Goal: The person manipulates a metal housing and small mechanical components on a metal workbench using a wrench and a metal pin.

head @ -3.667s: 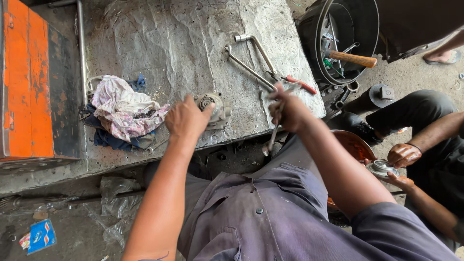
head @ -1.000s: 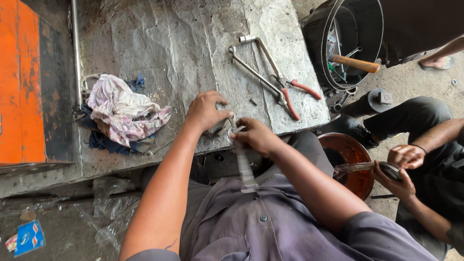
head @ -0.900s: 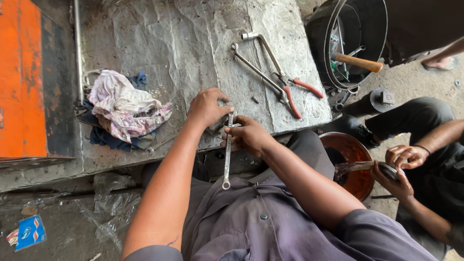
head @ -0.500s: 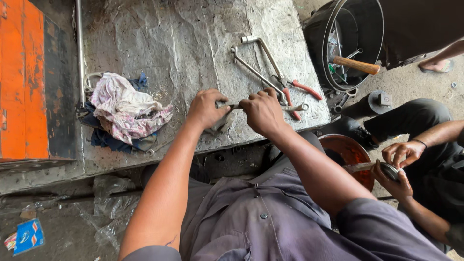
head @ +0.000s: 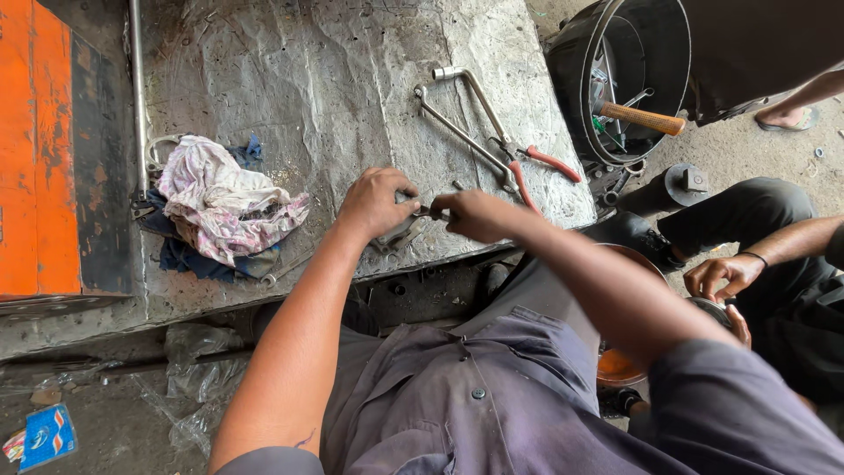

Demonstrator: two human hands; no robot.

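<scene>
Soft, even daylight fills the scene, brightest on the crinkled grey counter (head: pixel 308 79), which gives a mild sheen. Shadows are faint; the gap under the counter is dark. Focus is sharp throughout. The wide lens bends the edges.

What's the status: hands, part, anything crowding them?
Left hand and right hand both gripping small metal part at bench edge. Pliers close by right hand, not touching.

You have red-handled pliers (head: pixel 538 165) on your grey bench (head: pixel 308 79) (crinkled, silvery), a pink-and-white patterned rag (head: pixel 220 207), an orange panel (head: pixel 31 149).
</scene>
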